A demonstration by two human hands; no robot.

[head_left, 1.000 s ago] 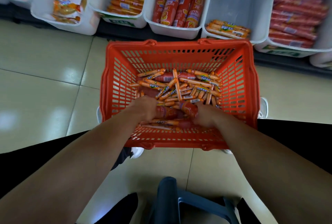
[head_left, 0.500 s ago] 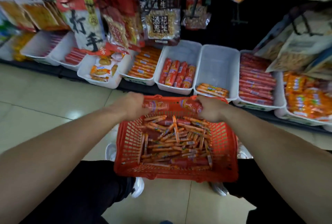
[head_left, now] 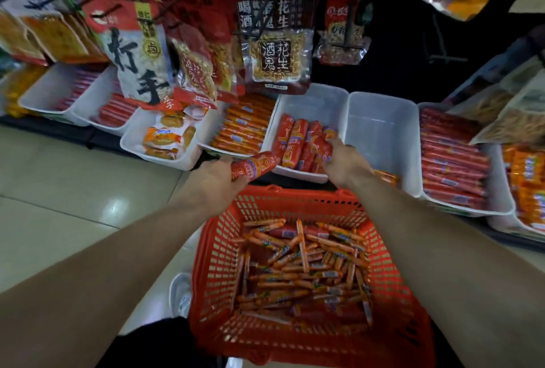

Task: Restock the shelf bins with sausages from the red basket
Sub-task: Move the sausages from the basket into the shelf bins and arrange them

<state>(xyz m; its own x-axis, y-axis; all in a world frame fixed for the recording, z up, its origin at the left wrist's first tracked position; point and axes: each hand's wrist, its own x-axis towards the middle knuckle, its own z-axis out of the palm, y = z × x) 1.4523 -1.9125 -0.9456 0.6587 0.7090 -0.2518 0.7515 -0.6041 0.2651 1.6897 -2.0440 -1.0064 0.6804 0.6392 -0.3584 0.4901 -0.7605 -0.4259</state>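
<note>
The red basket (head_left: 218,252) sits on the floor in front of me, holding many thin orange sausages (head_left: 303,267). My left hand (head_left: 215,179) grips a thick red sausage (head_left: 255,164) just before the front rim of a white bin (head_left: 312,99) that holds several matching thick red sausages (head_left: 295,140). Over that bin's right front corner, my right hand (head_left: 343,162) grips another thick red sausage (head_left: 323,149) and lowers it among those inside.
To the right, a nearly bare white bin (head_left: 380,131) has a few orange sausages at its front. More bins of red and orange sausages (head_left: 451,158) line the low shelf. Snack bags (head_left: 277,43) hang above. Pale floor tiles (head_left: 73,190) lie to the left.
Both hands lifted thick red sausages out of the basket and carried them forward to the bin. My view rose from the basket toward the shelf.
</note>
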